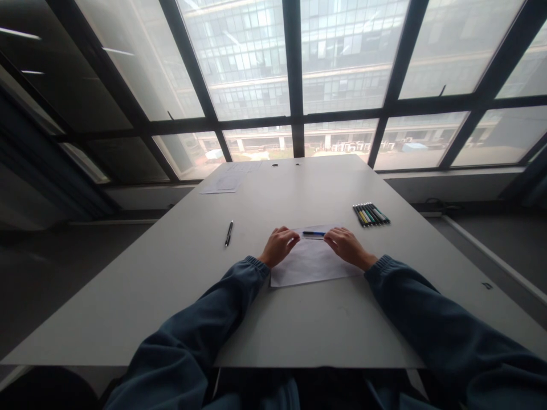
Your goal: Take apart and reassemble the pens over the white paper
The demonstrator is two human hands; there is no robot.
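The left hand (279,246) and right hand (348,247) pinch the paper (311,265), a blue pen (314,233) between them, while the far sheets (223,181) are unreadably small.

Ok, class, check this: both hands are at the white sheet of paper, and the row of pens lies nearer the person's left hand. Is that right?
Not quite: the head view shows the row of pens nearer the person's right hand. That hand and the left hand are indeed at the white sheet of paper.
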